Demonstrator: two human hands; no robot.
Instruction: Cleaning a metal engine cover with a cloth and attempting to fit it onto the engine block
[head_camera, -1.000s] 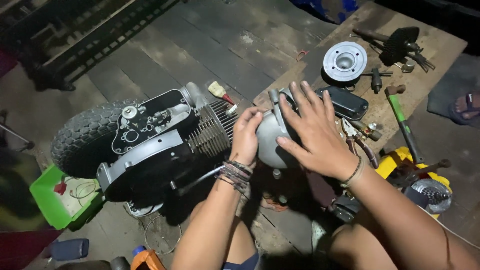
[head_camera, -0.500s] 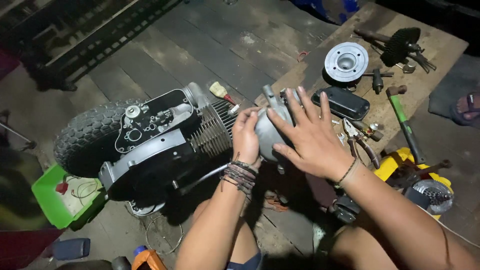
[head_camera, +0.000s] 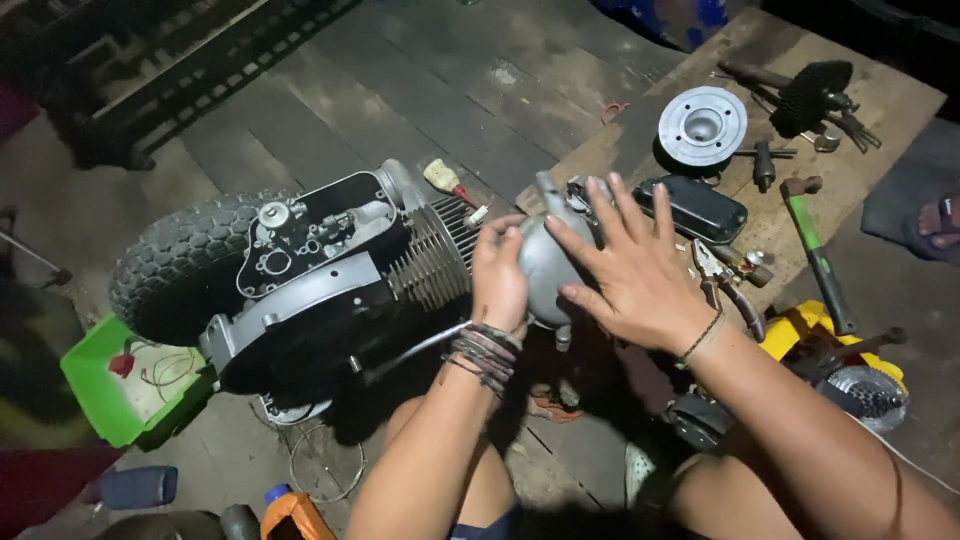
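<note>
A: Status on cowl?
B: Grey cowl (head_camera: 545, 262) sits against finned cylinder (head_camera: 432, 262), not seated. Left hand (head_camera: 498, 275) grips its edge; right hand (head_camera: 635, 265) splayed, pressing its side.

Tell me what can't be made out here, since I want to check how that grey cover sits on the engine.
Head view only:
- Grey cover: its front and its joint with the finned cylinder are hidden by the left hand and right hand.
- Underside of the engine: lost in shadow.
- Small parts on the wooden board: too small and dim to identify.
- Orange container: cut off by the bottom edge.
</note>
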